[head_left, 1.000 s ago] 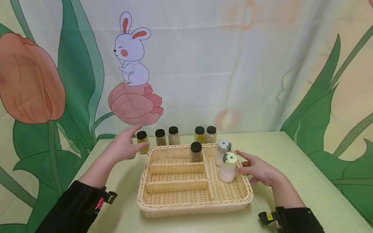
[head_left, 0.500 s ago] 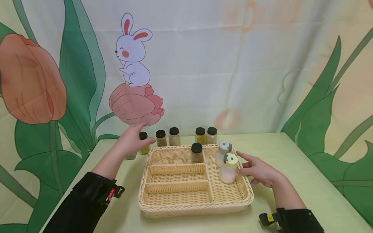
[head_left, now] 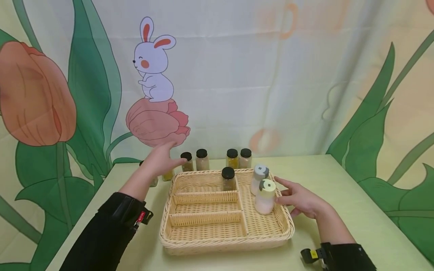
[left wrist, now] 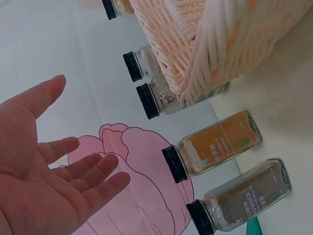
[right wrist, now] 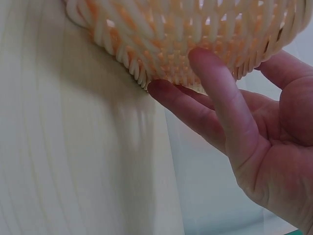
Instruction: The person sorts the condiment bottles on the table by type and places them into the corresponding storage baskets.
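Pale table (head_left: 325, 171): the turmeric jar (left wrist: 222, 142) is legible only from left wrist; left hand (head_left: 159, 160) spreads empty; right hand (head_left: 301, 197), wide, touches basket (head_left: 223, 242).

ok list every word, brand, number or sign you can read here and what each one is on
"Turmeric Powder", slightly blurred: glass jar of yellow powder, left wrist view.
"CUMIN POWDER", slightly blurred: glass jar of grey-brown powder, same view.
Smaller print and green marks on both labels: too small or blurred to read.
Red tag on the left wrist strap: markings too small to read.
No brand or number is legible anywhere.
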The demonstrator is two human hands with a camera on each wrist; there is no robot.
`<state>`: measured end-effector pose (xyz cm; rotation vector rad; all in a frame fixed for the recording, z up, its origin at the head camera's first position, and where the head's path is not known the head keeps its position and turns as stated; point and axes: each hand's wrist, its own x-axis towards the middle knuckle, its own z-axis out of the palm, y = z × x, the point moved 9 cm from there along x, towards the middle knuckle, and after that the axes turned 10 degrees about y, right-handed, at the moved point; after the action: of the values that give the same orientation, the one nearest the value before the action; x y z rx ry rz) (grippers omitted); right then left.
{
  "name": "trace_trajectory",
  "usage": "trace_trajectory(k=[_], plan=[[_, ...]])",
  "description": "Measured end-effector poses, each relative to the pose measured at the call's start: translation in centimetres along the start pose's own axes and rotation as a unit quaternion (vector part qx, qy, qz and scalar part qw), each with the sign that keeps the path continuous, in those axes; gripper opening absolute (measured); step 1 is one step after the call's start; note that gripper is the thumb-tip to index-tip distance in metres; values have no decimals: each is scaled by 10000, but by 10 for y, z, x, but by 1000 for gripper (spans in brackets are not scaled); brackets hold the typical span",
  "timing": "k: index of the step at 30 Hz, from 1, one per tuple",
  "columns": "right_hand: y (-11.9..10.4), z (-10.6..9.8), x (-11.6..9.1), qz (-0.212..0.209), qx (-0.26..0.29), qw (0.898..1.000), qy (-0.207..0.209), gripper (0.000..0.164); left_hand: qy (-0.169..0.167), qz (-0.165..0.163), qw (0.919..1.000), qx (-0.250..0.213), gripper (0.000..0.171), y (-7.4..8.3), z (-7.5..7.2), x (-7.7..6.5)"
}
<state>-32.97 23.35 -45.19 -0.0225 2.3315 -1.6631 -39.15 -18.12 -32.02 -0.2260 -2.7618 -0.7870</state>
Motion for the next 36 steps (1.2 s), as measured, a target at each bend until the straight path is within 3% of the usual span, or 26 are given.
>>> trace_trajectory(k=[16, 28, 36], plan=[[0, 2, 2, -75, 26, 10000, -48, 93, -34, -207, 9995, 221, 88, 10, 18, 16], [0, -2, 1, -38, 68, 10000, 2, 94, -346, -350, 9980, 392, 78, 20, 28, 29], [0, 1, 1, -53, 254, 9995, -167, 94, -474, -393, 9972, 430, 78, 16, 34, 37]])
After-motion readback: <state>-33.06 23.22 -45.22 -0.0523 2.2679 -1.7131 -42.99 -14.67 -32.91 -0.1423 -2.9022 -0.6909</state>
